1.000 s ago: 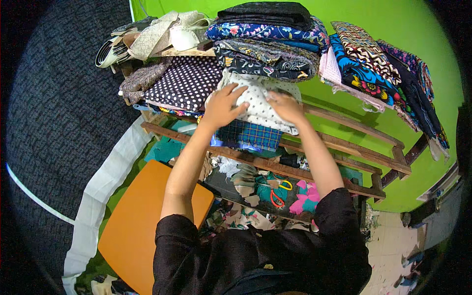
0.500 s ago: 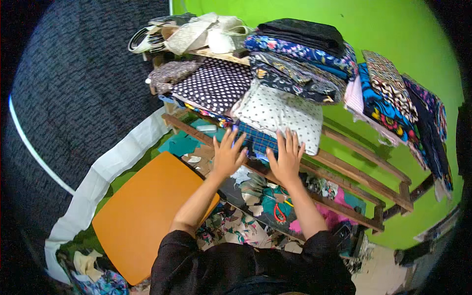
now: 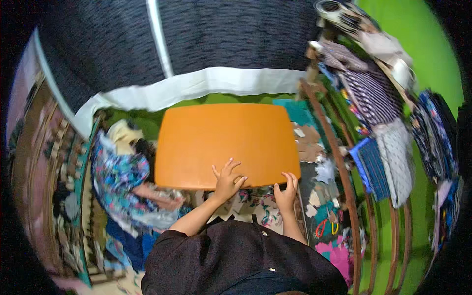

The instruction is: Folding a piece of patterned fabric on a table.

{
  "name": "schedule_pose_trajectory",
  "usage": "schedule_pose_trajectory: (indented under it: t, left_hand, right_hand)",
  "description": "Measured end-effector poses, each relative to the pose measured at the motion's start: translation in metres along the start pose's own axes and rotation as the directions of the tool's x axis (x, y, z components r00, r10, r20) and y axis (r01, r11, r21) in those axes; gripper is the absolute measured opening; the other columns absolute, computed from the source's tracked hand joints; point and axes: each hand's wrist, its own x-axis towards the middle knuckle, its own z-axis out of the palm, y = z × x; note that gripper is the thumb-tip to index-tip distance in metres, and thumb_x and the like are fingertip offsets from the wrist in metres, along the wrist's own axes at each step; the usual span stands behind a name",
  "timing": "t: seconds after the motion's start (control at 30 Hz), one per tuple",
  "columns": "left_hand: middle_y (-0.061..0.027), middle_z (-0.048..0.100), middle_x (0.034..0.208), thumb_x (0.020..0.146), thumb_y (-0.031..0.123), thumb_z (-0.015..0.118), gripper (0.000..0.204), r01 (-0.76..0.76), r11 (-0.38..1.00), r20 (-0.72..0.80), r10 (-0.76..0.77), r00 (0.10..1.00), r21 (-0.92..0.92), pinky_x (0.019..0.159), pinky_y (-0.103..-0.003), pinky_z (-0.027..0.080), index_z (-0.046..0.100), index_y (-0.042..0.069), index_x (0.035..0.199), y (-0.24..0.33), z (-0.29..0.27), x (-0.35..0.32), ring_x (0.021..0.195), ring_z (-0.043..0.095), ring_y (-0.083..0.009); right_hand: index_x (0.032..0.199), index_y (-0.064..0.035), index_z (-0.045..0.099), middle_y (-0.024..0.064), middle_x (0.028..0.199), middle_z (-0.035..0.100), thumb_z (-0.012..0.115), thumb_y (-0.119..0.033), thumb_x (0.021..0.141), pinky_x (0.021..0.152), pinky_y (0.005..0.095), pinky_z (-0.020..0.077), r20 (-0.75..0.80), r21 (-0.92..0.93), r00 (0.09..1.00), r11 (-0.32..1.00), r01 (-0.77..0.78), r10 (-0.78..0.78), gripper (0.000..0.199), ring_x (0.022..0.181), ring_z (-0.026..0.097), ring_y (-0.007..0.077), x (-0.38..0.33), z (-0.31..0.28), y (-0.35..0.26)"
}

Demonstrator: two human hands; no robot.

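An orange table [image 3: 226,142] with rounded corners lies straight in front of me, its top bare. Over its near edge is my left hand [image 3: 227,183], fingers spread and holding nothing. My right hand [image 3: 286,192] is at the table's near right corner, fingers apart and loosely bent, with nothing in it. Whether either hand touches the tabletop I cannot tell.
On my right a wooden rack [image 3: 344,196] carries folded fabrics, among them a white dotted cloth [image 3: 395,157] and a blue checked cloth [image 3: 369,164]. Scissors with red and yellow handles [image 3: 328,223] lie among scraps beside it. A heap of floral fabric [image 3: 118,167] lies left of the table.
My view has swung left, from the fabric rack to the orange table. Both hands have come away from the checked and dotted cloths and are now at the table's near edge.
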Motion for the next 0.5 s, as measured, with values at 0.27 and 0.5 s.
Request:
schedule_pose_trajectory:
  t: [0.27,0.5]
  left_hand:
    - [-0.0045,0.052,0.104,0.069,0.027,0.064,0.013,0.322,0.941,-0.309,-0.275,0.910,0.109,0.088,-0.057,0.012,0.062,0.015,0.065,-0.094,-0.144,-0.108,0.112,0.038,-0.0263]
    - [-0.0079,0.051,0.105,0.071,0.026,0.063,0.017,0.524,0.835,-0.461,-0.404,0.790,0.167,0.088,-0.049,0.016,0.063,0.009,0.071,-0.181,-0.245,-0.226,0.109,0.040,-0.0267]
  right_hand:
    - [0.098,-0.0054,0.054,0.0154,0.105,0.046,0.061,-0.004,0.066,0.086,0.0387,0.0351,0.327,0.224,0.897,0.947,0.231,-0.297,0.032,0.101,0.043,0.0316,-0.046,0.141,-0.127]
    - [0.097,-0.0061,0.055,0.0151,0.105,0.047,0.063,-0.005,0.065,0.086,0.0383,0.0360,0.441,0.368,0.787,0.887,0.280,-0.432,0.033,0.101,0.044,0.0306,-0.133,0.238,-0.218]
